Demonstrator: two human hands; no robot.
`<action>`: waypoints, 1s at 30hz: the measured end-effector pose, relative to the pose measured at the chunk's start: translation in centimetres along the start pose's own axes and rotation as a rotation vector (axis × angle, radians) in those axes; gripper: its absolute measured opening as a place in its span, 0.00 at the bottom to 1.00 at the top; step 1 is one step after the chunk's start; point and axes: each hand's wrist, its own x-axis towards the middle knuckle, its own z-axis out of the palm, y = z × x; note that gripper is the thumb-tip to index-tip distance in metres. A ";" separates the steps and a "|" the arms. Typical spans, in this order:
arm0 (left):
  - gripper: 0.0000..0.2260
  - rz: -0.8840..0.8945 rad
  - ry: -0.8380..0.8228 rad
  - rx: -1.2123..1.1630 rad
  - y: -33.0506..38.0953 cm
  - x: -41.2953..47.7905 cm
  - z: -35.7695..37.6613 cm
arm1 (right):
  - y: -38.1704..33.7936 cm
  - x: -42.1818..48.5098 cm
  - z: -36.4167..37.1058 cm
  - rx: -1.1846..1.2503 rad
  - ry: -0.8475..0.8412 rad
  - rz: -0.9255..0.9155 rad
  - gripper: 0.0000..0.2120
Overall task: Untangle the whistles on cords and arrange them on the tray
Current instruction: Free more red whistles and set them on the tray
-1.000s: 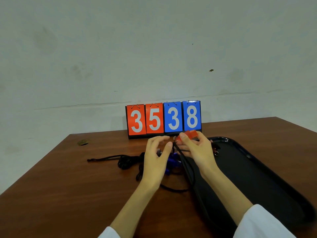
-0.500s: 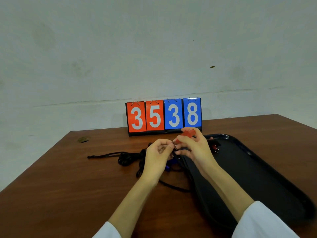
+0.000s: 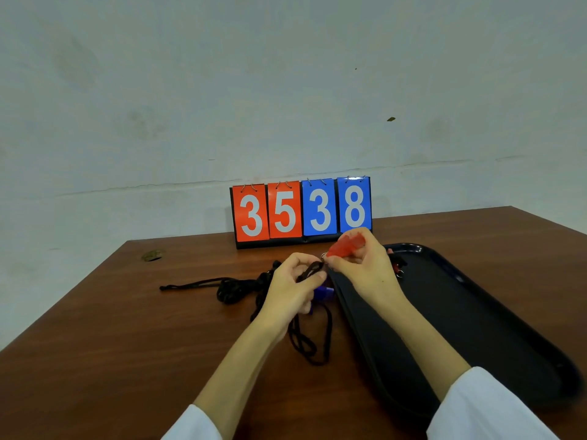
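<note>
While the black cord [image 3: 309, 347] trails in loops on the table [image 3: 127, 344] nearest us, our left hand [image 3: 289, 290] pinches it just left of our right hand [image 3: 365, 271], which grips the red whistle [image 3: 346, 246] above the tray's [image 3: 476, 312] far-left rim. A blue whistle [image 3: 324, 292] lies beneath the hands. Farthest, flip cards [image 3: 301, 214] read 3538.
</note>
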 end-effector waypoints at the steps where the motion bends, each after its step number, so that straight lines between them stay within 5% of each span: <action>1: 0.06 0.031 0.042 0.058 -0.1 0.1 -0.1 | 0.0 0.0 -0.1 -0.036 -0.008 -0.005 0.14; 8: 0.05 0.151 0.207 0.260 -0.3 0.4 -0.7 | 0.9 0.4 -0.4 -0.185 -0.253 0.056 0.18; 18: 0.05 0.059 0.094 0.191 -0.5 0.5 -0.5 | 0.3 0.2 -2.0 0.167 -0.571 0.304 0.13; 22: 0.09 0.019 0.020 0.045 -0.5 0.4 -0.3 | 0.8 0.8 -2.3 0.358 -0.455 0.460 0.12; 30: 0.07 0.015 0.011 0.087 -0.6 0.1 -0.3 | 0.8 0.8 -2.1 0.274 -0.443 0.538 0.16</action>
